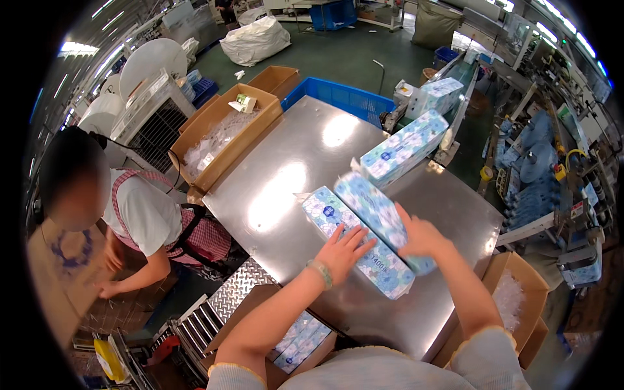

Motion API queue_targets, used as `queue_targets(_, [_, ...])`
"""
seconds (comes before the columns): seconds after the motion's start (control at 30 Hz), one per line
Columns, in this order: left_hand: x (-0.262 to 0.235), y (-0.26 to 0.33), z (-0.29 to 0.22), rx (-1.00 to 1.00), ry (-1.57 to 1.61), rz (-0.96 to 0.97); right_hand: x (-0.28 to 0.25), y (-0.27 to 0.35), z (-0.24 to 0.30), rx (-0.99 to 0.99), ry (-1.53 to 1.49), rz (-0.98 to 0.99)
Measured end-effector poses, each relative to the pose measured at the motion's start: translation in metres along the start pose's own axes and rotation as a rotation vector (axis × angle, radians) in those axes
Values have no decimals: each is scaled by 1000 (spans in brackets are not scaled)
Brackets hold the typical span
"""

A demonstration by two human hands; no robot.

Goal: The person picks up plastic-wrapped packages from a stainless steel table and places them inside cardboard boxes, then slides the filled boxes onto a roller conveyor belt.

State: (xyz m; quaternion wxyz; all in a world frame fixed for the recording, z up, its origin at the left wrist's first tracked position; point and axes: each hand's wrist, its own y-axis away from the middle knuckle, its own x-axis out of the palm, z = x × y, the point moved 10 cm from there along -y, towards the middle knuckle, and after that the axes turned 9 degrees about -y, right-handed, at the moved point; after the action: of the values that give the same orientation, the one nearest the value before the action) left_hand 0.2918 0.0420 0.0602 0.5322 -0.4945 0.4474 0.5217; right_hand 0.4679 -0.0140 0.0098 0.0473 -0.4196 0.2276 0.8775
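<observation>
Two long film-wrapped tissue packs with a blue floral print lie side by side, slanting across the steel table (260,185). On top of the nearer tissue pack (390,276) rests my left hand (339,255), its fingers spread. My right hand (421,237) grips the right side of the farther tissue pack (367,203), which is blurred by motion. That hand's underside is hidden. Beyond them, a third tissue pack (406,148) lies at the table's far edge, by the end of the conveyor (463,97).
Another wrapped pack (442,93) sits on the conveyor. A blue crate (351,104) and an open carton (260,114) border the table. At the left, a co-worker (146,208) handles a cardboard box (62,273). An open box with packs (300,344) sits below my left forearm; another carton (530,286) stands right.
</observation>
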Motion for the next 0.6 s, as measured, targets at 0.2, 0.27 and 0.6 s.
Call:
queue_targets(0.2, [14, -4, -14, 156, -32, 298, 17, 152, -46, 304, 87, 60])
queue_targets(0.27, [8, 11, -28, 250, -178, 113, 16, 170, -42, 242, 195, -98])
queue_targets(0.6, [-215, 194, 14, -284, 350, -505, 30, 123, 8, -35, 235, -440])
